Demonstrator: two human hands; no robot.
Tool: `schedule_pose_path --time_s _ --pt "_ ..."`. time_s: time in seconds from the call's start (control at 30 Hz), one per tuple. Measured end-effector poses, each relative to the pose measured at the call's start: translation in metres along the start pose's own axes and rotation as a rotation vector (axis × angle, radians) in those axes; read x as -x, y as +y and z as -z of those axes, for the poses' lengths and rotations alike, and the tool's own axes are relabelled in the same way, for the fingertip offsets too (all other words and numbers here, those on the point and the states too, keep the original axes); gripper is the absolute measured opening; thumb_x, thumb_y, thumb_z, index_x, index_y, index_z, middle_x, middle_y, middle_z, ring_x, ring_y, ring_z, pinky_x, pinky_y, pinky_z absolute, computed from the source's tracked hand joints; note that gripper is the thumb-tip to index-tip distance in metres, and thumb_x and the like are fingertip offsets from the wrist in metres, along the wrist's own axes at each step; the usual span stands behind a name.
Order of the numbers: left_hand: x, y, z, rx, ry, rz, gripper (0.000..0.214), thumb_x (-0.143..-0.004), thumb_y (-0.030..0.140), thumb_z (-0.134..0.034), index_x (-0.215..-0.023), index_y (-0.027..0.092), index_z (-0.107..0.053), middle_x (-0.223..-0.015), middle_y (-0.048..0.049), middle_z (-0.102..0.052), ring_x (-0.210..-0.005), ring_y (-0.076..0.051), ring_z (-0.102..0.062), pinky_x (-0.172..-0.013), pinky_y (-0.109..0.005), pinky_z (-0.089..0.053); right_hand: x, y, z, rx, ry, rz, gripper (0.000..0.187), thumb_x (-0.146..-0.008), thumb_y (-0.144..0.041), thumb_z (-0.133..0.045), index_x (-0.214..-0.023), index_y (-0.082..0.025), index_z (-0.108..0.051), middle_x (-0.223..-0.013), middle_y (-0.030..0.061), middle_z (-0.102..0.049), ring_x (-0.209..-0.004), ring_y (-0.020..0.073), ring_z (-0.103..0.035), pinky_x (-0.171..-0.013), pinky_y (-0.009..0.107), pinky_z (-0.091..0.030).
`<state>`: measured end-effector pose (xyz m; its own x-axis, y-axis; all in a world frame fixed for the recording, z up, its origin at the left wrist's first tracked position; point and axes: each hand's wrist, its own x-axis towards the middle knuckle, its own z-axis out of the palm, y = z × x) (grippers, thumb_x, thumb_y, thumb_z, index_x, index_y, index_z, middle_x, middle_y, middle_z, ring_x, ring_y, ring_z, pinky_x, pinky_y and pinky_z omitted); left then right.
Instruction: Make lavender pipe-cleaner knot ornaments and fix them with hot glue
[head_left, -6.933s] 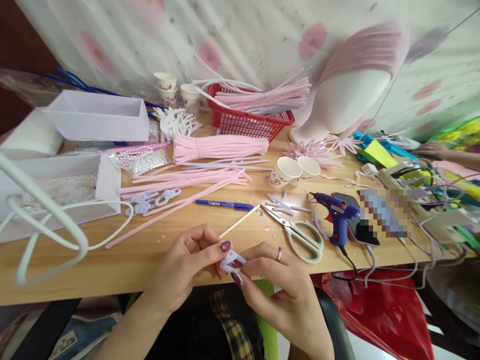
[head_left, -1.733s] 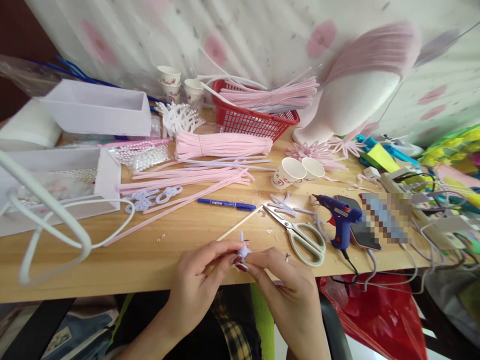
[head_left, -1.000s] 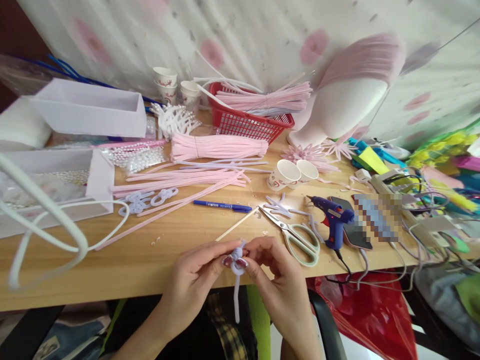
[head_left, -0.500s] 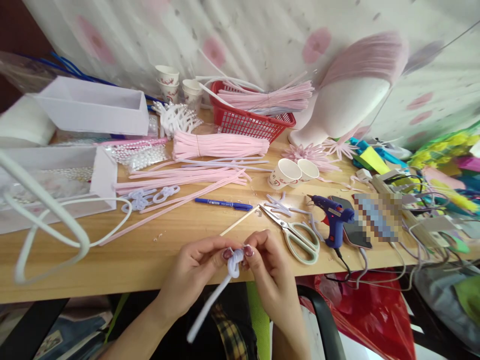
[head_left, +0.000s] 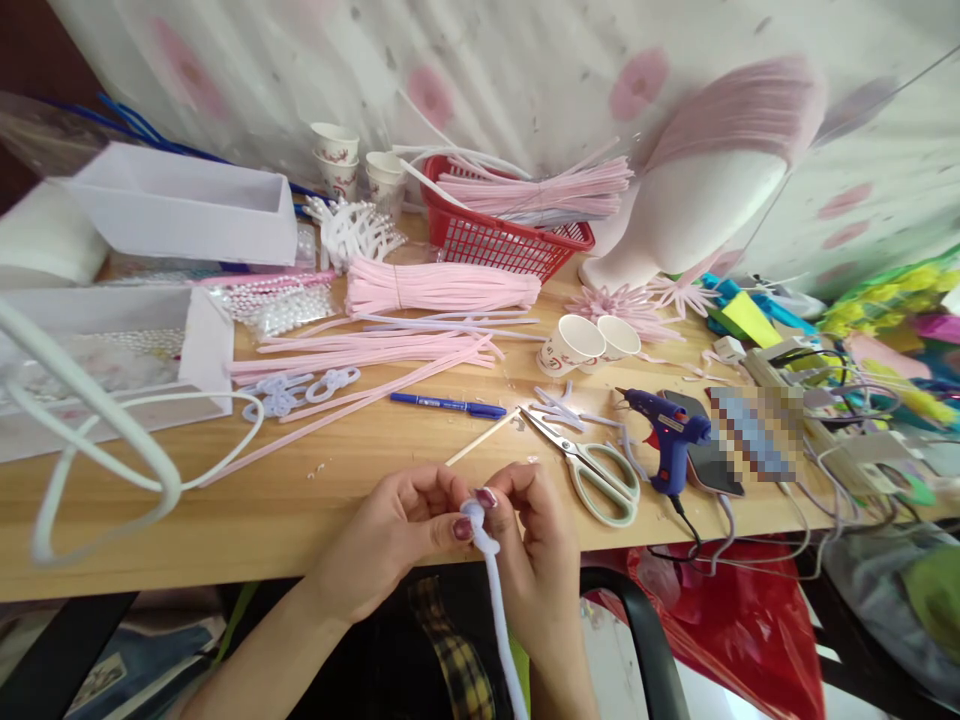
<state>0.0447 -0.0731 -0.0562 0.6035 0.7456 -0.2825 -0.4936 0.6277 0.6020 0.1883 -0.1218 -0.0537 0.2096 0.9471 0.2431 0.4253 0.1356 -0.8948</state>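
Note:
A pale lilac pipe cleaner (head_left: 496, 603) is pinched between both hands at the table's front edge. Its upper end is bent into small loops, and its long tail hangs down toward the lap. My left hand (head_left: 409, 530) is closed on the looped part, thumb in front. From the other side my right hand (head_left: 534, 535) pinches the same part, its thumb near the top of the loops. Fingers cover some of the looped part. Just beyond the hands lie a thin wooden stick (head_left: 480, 438) and open scissors (head_left: 592, 467) with pale handles.
A blue glue gun (head_left: 670, 437) with its cord stands right, beside a phone (head_left: 701, 450). Behind lie a blue pen (head_left: 448, 405), pink pipe cleaners (head_left: 442, 290), paper cups (head_left: 570, 345) and a red basket (head_left: 502, 245). White boxes (head_left: 210, 350) and a white lamp-like loop (head_left: 135, 440) occupy the left.
The pipe cleaner has turned in my hands: its tail swung from lower left to lower right. My right thumb has shifted up over the loops, and both hands stay closed on it.

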Motion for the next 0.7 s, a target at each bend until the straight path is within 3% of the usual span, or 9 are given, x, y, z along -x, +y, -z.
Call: schedule_pose_path --time_s 0.1,0.23,0.43,0.57,0.7 --pt "0.003 -0.003 0.002 -0.126 0.049 -0.071 0.021 -0.069 0.031 -0.093 -0.078 0.017 -0.080 -0.076 -0.0030 -0.078 -0.072 -0.014 -0.072 -0.073 -0.021 -0.059 0.001 -0.001 0.001 -0.011 0.035 -0.040 0.016 -0.102 -0.025 -0.052 -0.087 -0.023 -0.053 -0.074 -0.0024 -0.058 -0.063 0.0139 -0.056 -0.057 0.025 -0.042" --pt "0.005 -0.005 0.000 -0.213 0.090 -0.187 0.011 -0.074 0.019 -0.086 -0.084 0.017 -0.082 -0.087 -0.0062 -0.079 -0.083 -0.019 -0.073 -0.079 -0.025 -0.061 0.000 -0.002 0.002 -0.044 0.038 -0.059 0.016 -0.102 -0.027 -0.053 -0.087 -0.023 -0.053 -0.074 -0.0018 -0.057 -0.064 0.0142 -0.057 -0.059 0.025 -0.045" --pt "0.006 -0.002 -0.014 -0.155 0.086 -0.099 0.020 -0.065 -0.001 -0.075 -0.075 0.016 -0.073 -0.070 0.0010 -0.073 -0.068 -0.012 -0.068 -0.069 -0.020 -0.059 0.002 -0.002 0.004 -0.030 0.031 -0.041 0.015 -0.100 -0.024 -0.054 -0.085 -0.023 -0.054 -0.073 -0.0013 -0.059 -0.063 0.0146 -0.060 -0.055 0.024 -0.046" --pt "0.007 0.000 -0.016 -0.256 0.090 -0.131 0.022 -0.064 -0.004 -0.072 -0.071 0.017 -0.067 -0.065 0.0034 -0.070 -0.061 -0.009 -0.065 -0.062 -0.017 -0.055 0.002 -0.002 0.005 0.047 0.010 -0.009 0.017 -0.098 -0.024 -0.057 -0.082 -0.024 -0.054 -0.066 -0.0037 -0.059 -0.056 0.0137 -0.056 -0.052 0.024 -0.044" --pt "0.008 0.001 -0.014 -0.279 0.079 -0.138 0.020 -0.067 0.000 -0.074 -0.073 0.017 -0.068 -0.070 0.0019 -0.071 -0.067 -0.013 -0.068 -0.068 -0.022 -0.059 0.002 -0.003 0.005 0.046 0.031 0.009 0.016 -0.098 -0.021 -0.057 -0.083 -0.023 -0.055 -0.068 -0.0035 -0.061 -0.057 0.0129 -0.058 -0.053 0.024 -0.045"
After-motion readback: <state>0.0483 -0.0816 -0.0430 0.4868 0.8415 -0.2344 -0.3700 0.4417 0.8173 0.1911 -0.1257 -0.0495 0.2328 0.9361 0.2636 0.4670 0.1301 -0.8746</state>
